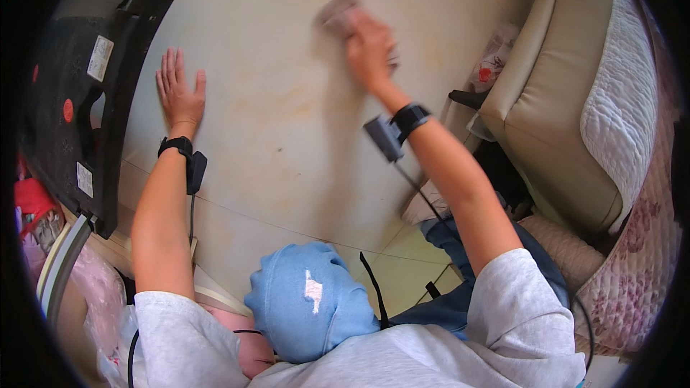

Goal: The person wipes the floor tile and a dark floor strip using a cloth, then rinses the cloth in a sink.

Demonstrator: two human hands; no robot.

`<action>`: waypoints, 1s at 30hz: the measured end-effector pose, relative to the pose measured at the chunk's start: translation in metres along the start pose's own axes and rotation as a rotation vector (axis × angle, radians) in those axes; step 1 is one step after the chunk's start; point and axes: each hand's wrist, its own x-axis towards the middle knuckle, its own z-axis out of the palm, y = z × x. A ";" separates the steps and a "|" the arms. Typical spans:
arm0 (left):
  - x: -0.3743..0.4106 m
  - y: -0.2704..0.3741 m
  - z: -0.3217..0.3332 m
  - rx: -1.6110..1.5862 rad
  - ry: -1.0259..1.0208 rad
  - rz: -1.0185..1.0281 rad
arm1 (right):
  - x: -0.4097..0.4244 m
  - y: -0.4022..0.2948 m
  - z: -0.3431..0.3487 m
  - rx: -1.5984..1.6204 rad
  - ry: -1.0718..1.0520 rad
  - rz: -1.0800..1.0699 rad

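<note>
My right hand point(372, 51) grips a brownish cloth point(338, 13) that is pressed to the pale floor tile point(259, 167). Both hand and cloth are blurred. To the left, my left hand point(180, 91) rests palm down on the same tile with its fingers extended and nothing in its grasp. Faint yellowish-brown stains point(294, 108) mark the tile between my hands. A small dark speck point(279, 150) lies nearer to me. My bent knee in blue jeans point(312, 302), ripped at the front, is at the bottom middle.
A black panel point(70, 97) with white labels stands close beside my left hand. On the right is a beige leather-like sofa point(560, 86) with a white quilted cover point(620, 102). A plastic bag point(493, 59) lies by its base. Cables point(418, 188) hang from my wrist straps.
</note>
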 end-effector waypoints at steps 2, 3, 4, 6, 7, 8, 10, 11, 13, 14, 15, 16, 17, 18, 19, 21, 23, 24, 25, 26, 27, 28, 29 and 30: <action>-0.003 -0.003 0.005 -0.001 0.022 0.001 | -0.051 -0.035 0.039 0.086 -0.066 -0.298; -0.003 -0.005 0.006 0.004 0.031 -0.001 | -0.079 -0.056 0.043 0.104 -0.210 -0.377; -0.002 -0.002 0.006 -0.015 0.028 0.003 | -0.109 -0.073 0.041 0.083 -0.343 -0.445; -0.001 0.000 0.005 -0.030 0.028 0.001 | -0.154 -0.095 0.035 0.169 -0.549 -0.595; 0.001 -0.001 0.005 -0.025 0.030 -0.003 | -0.162 -0.102 0.030 0.244 -0.613 -0.657; 0.000 -0.002 0.008 -0.036 0.034 -0.001 | -0.162 -0.100 0.026 0.296 -0.653 -0.647; 0.000 -0.002 0.005 -0.030 0.012 -0.014 | -0.140 -0.101 0.013 0.376 -0.672 -0.601; -0.003 -0.004 0.002 -0.020 0.002 -0.027 | -0.113 -0.093 0.011 0.403 -0.659 -0.572; -0.004 -0.005 0.004 -0.049 0.018 -0.028 | -0.062 -0.037 0.028 0.560 -0.213 -0.627; -0.008 -0.010 0.004 -0.048 0.016 -0.034 | -0.030 -0.030 0.007 0.301 -0.187 -0.486; -0.006 -0.007 0.005 -0.061 0.021 -0.022 | -0.002 0.000 0.009 0.285 -0.033 -0.423; -0.005 -0.005 0.004 -0.064 0.026 -0.015 | 0.032 0.015 0.001 0.401 -0.119 -0.320; 0.000 -0.002 0.006 -0.073 0.036 -0.005 | 0.048 0.044 0.010 0.194 0.036 -0.217; -0.001 -0.003 0.007 -0.067 0.038 -0.002 | 0.060 0.045 0.022 0.094 0.082 -0.234; -0.002 -0.004 0.008 -0.064 0.040 0.002 | 0.071 0.040 0.031 -0.008 0.129 -0.250; -0.002 -0.004 0.011 -0.065 0.047 0.013 | 0.087 0.012 0.061 0.076 0.085 -0.351; -0.004 -0.009 0.014 -0.051 0.046 0.018 | 0.073 -0.047 0.076 0.096 -0.062 -0.430; -0.002 -0.009 0.017 -0.057 0.058 0.035 | 0.066 -0.062 0.087 0.068 -0.058 -0.475; -0.002 -0.013 0.021 -0.064 0.046 0.050 | 0.057 -0.075 0.100 0.049 -0.059 -0.524; -0.003 -0.020 0.024 -0.068 0.037 0.061 | 0.044 -0.089 0.108 0.079 -0.117 -0.587; -0.004 -0.029 0.025 -0.071 0.027 0.070 | 0.027 -0.100 0.110 0.110 -0.177 -0.650; -0.003 -0.042 0.023 -0.134 -0.024 0.096 | 0.008 -0.111 0.111 0.111 -0.247 -0.702; -0.005 -0.048 0.016 -0.227 -0.092 0.074 | -0.012 -0.116 0.109 0.097 -0.310 -0.745; -0.007 -0.055 0.007 -0.321 -0.161 0.056 | -0.035 -0.120 0.104 0.119 -0.374 -0.809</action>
